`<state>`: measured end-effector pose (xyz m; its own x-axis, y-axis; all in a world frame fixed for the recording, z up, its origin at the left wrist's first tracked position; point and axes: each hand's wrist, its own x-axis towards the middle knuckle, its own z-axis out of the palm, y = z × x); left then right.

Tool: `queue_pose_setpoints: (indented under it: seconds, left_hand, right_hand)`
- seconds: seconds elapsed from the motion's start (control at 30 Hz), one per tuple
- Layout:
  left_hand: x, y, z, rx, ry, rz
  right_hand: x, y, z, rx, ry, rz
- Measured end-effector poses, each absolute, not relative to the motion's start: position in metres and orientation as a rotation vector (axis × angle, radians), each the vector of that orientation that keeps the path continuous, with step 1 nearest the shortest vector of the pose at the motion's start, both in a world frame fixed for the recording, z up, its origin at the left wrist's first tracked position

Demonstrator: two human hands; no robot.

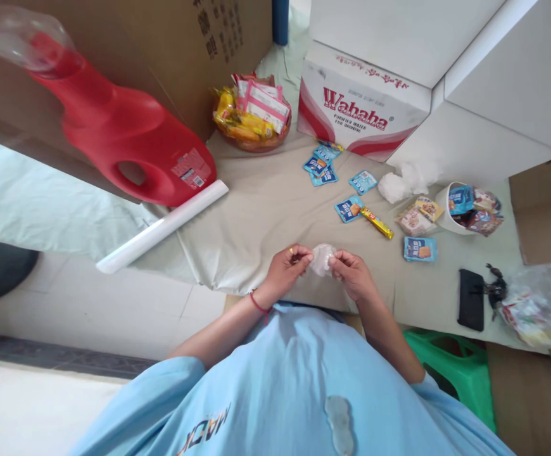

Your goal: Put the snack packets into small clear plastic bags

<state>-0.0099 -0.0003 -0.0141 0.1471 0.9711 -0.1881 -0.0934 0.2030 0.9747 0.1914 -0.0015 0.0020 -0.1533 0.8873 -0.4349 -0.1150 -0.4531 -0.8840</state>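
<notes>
My left hand (286,269) and my right hand (353,274) meet in front of my chest, both pinching a small crumpled clear wrapper (322,258) between their fingertips. A ring shows on my left hand and a red cord circles that wrist. Beyond my hands, on the grey-green cloth (256,215), lie several small blue snack packets (349,208) and a yellow snack bar (377,222). What is inside the wrapper is too small to make out.
A red jug (123,133) and a white roll (161,226) lie to the left. A basket of snacks (251,117) and a Wahaha box (358,104) stand behind. To the right are a white cup of packets (465,208), a black phone (471,299), a plastic bag (536,307) and a green stool (456,367).
</notes>
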Motion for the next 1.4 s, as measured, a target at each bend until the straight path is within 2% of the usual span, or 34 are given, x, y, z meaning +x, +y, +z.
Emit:
queue_pose_setpoints:
  seconds: [0.2,0.47,0.77,0.87,0.97,1.1,1.23,1.33,1.4]
  left_hand:
    - [-0.031,0.008,-0.013,0.667,1.09,1.147]
    - [-0.038,0.006,-0.008,0.613,1.092,1.178]
    - [-0.036,-0.004,-0.007,0.604,0.924,1.129]
    - [-0.041,-0.006,-0.014,0.778,1.148,1.118]
    - [-0.039,-0.007,-0.017,1.204,1.398,1.137]
    - [-0.031,-0.007,-0.019,1.806,1.402,0.998]
    - [-0.028,-0.006,-0.026,1.906,1.398,0.887]
    - [-0.026,-0.006,-0.028,1.962,1.334,0.926]
    - [-0.024,-0.007,-0.026,1.964,1.311,0.956]
  right_hand:
    - [0.215,-0.002,0.001,-1.406,-0.936,1.67]
    - [0.224,-0.003,-0.007,-1.565,-1.094,1.322]
    - [0.187,0.001,-0.01,-1.347,-1.127,1.597]
    - [0.189,0.003,-0.009,-1.379,-1.131,1.602]
    - [0.188,0.004,-0.004,-1.395,-1.214,1.546]
    - [0.185,0.0,0.005,-1.357,-1.347,1.507]
    - [0.186,0.0,0.008,-1.383,-1.226,1.534]
    - [0.186,0.003,0.007,-1.438,-1.077,1.512]
    - [0.184,0.006,0.007,-1.415,-1.114,1.613]
